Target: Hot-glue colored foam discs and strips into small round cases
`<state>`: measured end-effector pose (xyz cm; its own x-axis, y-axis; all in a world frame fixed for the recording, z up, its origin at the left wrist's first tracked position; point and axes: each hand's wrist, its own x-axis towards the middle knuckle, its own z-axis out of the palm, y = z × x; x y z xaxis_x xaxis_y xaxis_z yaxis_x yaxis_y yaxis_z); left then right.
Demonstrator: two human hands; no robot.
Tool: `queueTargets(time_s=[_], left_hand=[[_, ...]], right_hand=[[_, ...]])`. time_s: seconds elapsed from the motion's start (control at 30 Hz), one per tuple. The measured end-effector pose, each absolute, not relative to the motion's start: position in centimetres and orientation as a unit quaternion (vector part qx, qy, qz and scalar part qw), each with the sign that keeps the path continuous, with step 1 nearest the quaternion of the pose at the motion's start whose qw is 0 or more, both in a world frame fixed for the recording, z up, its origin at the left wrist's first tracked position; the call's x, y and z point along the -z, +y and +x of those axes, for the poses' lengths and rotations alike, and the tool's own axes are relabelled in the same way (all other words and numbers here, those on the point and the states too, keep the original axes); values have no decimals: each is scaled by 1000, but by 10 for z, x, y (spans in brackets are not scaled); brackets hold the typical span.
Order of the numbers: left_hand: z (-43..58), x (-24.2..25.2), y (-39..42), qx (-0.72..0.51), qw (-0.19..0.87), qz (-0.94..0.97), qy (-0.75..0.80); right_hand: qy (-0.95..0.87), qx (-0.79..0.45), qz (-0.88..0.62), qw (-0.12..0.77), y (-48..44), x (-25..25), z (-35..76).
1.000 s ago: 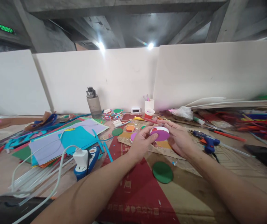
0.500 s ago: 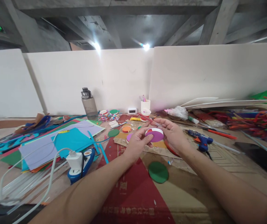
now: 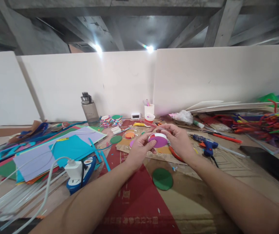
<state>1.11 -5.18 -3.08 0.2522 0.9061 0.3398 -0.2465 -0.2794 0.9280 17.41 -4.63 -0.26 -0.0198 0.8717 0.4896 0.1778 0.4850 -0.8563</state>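
Observation:
My left hand [image 3: 140, 147] is closed on a purple disc [image 3: 158, 143] with a white rim, its thumb lying on the purple face. A red patch shows on the rim. Beside the disc, my right hand [image 3: 177, 138] is closed around a thin red strip [image 3: 147, 123] that extends over the left fingers. The fingertips partly hide where strip and rim meet. Nearer to me, a green felt circle [image 3: 162, 179] lies flat on the cardboard.
A blue glue gun [image 3: 208, 146] and a dark phone [image 3: 266, 164] lie to the right. Coloured sheets [image 3: 72, 149], a white plug [image 3: 74, 169] and a bottle [image 3: 90, 110] are on the left. Paper cups [image 3: 149, 117] stand at the back.
The whole view has shifted slightly, so the scene sits a little further left. Both hands keep nearly the same hold on the disc and strip.

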Motion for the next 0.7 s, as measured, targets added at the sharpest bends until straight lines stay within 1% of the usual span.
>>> queueTargets(time_s=[0.1,0.17,0.27,0.33,0.4,0.53,0.7], left_hand=[[11,31,-52,-542,531,589,277],[11,31,-52,-536,534,593,275],[11,31,-51,-532,536,593,278],[11,31,-51,-534,535,595,274],[10,30,-51,-536,535,597,266],[9,27,-51,-540,544,583,269],[9,24,-51,-549,558,564,263]], right_hand=[[-650,-303,-419,556,-45,3,176],[-624,-338,-413,571,-44,4,176],[-539,-455,-374,603,-42,4,176],[-481,-534,-347,603,-43,1,176],[-444,-581,-327,599,-45,-2,176],[-414,-614,-309,597,-46,-7,178],[-428,-612,-303,592,-44,-6,179]])
